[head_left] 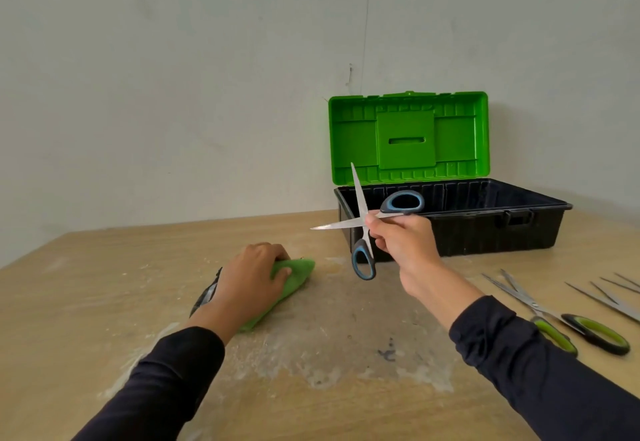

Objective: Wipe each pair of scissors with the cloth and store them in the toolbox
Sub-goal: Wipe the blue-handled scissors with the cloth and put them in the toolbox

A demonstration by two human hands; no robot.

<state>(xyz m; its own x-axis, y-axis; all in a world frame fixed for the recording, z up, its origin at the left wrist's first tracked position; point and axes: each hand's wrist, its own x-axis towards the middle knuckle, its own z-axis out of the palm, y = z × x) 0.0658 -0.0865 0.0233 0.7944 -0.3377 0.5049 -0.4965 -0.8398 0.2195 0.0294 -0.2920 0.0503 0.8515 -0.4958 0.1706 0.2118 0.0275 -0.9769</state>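
Observation:
My right hand (401, 243) holds a pair of blue-and-black scissors (363, 219) in the air, blades spread wide, just in front of the toolbox. The toolbox (498, 226) is black with a green lid (408, 135) standing open against the wall. My left hand (249, 281) rests on the table and grips a green cloth (298, 274). A dark object (204, 297) shows under the left wrist; what it is I cannot tell.
Green-handled scissors (585, 331) lie on the wooden table (104, 284) at the right, with more scissor blades (609, 298) beyond them at the frame edge. Whitish scuffs and a dark stain (388, 354) mark the table's middle. A wall stands behind.

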